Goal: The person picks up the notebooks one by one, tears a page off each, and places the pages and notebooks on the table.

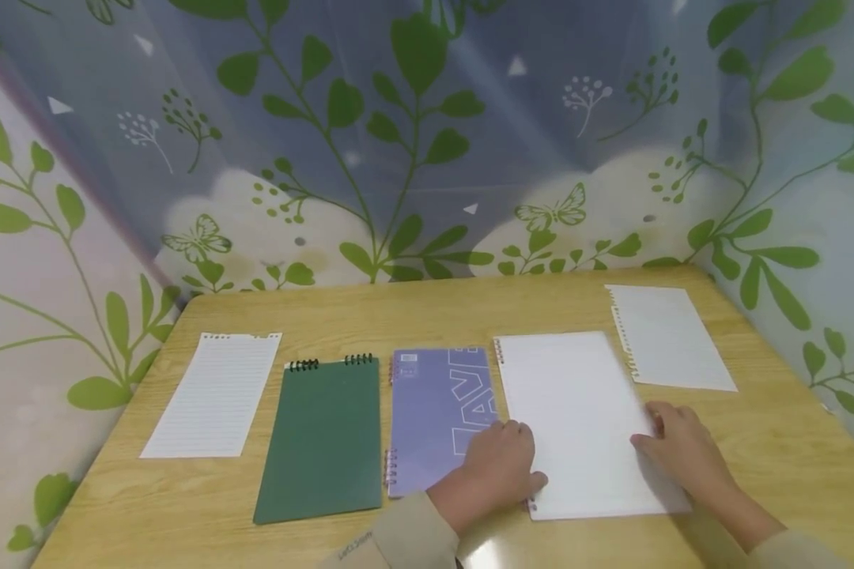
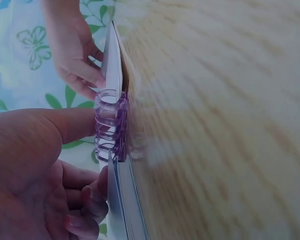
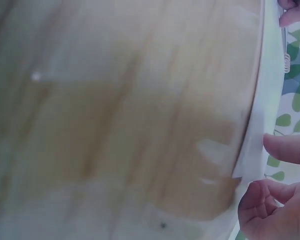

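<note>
A spiral notebook [image 1: 583,427] lies open at a white page in the head view, with its binding along the left side. Translucent purple rings [image 2: 110,125] show in the left wrist view. My left hand [image 1: 494,466] rests at this binding, over the right edge of a purple notebook [image 1: 427,427]; its thumb touches the rings and its other fingers are loosely bent. At the page's right edge, my right hand [image 1: 690,454] touches the paper with thumb and fingertips spread apart. A page corner [image 3: 245,162] stands slightly raised in the right wrist view.
Left of the purple notebook is a green top-bound notepad [image 1: 323,442]. A torn lined sheet [image 1: 213,395] lies at the far left, and another torn white sheet [image 1: 672,336] at the back right. All are on a wooden table [image 1: 434,308] against a leaf-patterned curtain [image 1: 427,158].
</note>
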### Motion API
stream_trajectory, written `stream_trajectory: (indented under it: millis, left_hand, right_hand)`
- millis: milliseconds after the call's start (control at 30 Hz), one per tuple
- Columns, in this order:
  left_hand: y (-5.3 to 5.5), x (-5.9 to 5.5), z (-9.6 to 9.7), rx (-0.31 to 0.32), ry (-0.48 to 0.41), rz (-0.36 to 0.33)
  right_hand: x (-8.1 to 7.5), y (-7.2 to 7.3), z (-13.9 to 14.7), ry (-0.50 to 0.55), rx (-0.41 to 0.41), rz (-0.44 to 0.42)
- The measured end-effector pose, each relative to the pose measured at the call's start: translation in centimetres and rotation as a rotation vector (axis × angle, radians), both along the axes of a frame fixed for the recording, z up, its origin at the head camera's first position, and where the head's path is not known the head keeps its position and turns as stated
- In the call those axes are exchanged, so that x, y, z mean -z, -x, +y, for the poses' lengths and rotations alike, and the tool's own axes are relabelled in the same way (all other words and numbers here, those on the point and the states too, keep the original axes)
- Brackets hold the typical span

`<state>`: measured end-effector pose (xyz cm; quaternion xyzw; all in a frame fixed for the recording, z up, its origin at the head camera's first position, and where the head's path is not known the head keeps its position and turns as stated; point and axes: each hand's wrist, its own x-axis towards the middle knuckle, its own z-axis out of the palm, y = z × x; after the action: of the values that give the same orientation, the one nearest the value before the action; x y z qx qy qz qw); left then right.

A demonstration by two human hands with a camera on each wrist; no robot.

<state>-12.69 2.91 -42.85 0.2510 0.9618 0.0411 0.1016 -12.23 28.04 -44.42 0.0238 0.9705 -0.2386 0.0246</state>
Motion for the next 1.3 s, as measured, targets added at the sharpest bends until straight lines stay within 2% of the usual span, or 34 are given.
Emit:
stream_trajectory:
  millis: [133, 233, 300, 400, 500, 633, 733, 800, 900, 1033, 1167, 1233, 1300]
  left_hand:
    - [0.3, 0.0, -0.3, 0.013, 0.007, -0.019]
    - [0.5, 0.0, -1.0, 0.023, -0.049, -0.056]
    - [0.8, -0.2, -1.7, 0.029, -0.154, -0.092]
    - [1.5, -1.5, -3.0, 0.026, -0.388, -0.185]
    - [2.1, -3.6, -4.2, 0.025, -0.634, -0.318]
    - [2.5, -6.6, -5.4, 0.013, -0.858, -0.432]
    - [2.5, -8.1, -6.1, -0.001, -0.958, -0.480]
    - [2.4, -8.6, -6.6, -0.020, -0.995, -0.489]
    - [2.3, -8.8, -7.3, -0.075, -0.997, -0.447]
    - [2.2, -8.7, -8.0, -0.151, -0.970, -0.378]
    - [2.0, -8.8, -8.9, -0.183, -0.937, -0.364]
    - [1.9, -8.7, -9.7, -0.192, -0.917, -0.366]
    - [1.8, -8.6, -10.8, -0.212, -0.889, -0.373]
  right_hand:
    - [-1.3, 0.5, 0.3, 0.098, -0.009, -0.025]
    - [-3.4, 0.7, 0.3, 0.194, -0.006, -0.074]
    - [-5.2, 0.7, 0.1, 0.272, -0.013, -0.100]
    - [-8.0, 0.7, -0.8, 0.379, -0.062, -0.092]
    - [-10.5, 0.7, -2.4, 0.480, -0.149, -0.040]
    - [-12.4, 0.6, -6.0, 0.577, -0.313, 0.033]
    - [-12.3, 0.5, -8.8, 0.558, -0.463, 0.071]
    - [-11.8, 0.3, -10.5, 0.511, -0.528, 0.079]
    - [-10.9, 0.1, -12.2, 0.469, -0.588, 0.094]
    - [-10.1, 0.0, -13.5, 0.482, -0.610, 0.107]
    - [-9.6, 0.4, -13.6, 0.484, -0.620, 0.112]
    - [-9.0, 1.2, -12.9, 0.430, -0.595, 0.130]
    - [-8.2, 2.4, -11.5, 0.323, -0.527, 0.152]
